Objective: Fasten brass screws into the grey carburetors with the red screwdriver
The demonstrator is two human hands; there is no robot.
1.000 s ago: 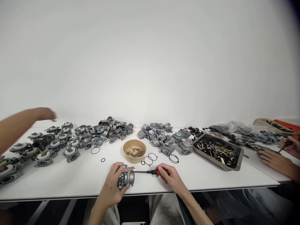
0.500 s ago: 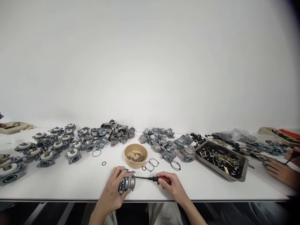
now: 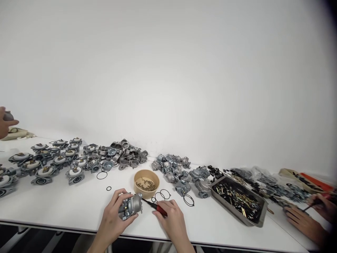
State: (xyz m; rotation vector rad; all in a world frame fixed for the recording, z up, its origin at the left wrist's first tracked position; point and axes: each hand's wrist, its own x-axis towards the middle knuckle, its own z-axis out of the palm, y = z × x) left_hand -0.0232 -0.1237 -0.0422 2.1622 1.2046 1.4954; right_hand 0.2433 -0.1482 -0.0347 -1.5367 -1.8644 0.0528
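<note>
left hand (image 3: 112, 219) clamps carburetor (image 3: 130, 207), right hand (image 3: 171, 219) grips screwdriver (image 3: 155, 207), tip at body; screw step, next needs tip seated square.

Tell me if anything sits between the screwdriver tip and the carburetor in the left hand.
Nothing visible does. The right hand holds the screwdriver, and its shaft runs unobstructed to the carburetor gripped by the left hand. The bowl and O-rings lie behind, off that line.
</note>
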